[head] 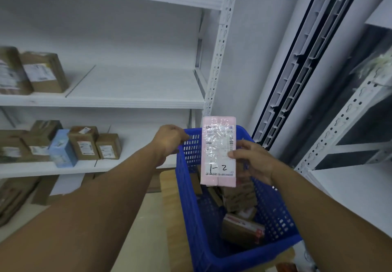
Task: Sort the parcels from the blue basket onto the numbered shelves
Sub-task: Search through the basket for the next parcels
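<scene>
While my right hand (252, 161) pinches the pink parcel (218, 150) by its right edge, long axis upright above the blue basket (233, 259), my left hand (169, 140) grips the basket's far rim. The shelves (101, 102) lie off left, nearer my left arm.

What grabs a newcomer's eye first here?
The flat pink parcel with a white label hand-marked "1-2", held upright at centre by the right hand. Under it, the blue perforated plastic basket holds brown cardboard parcels, its far rim gripped by the left hand. At left, white metal shelves carry more brown boxes.
</scene>
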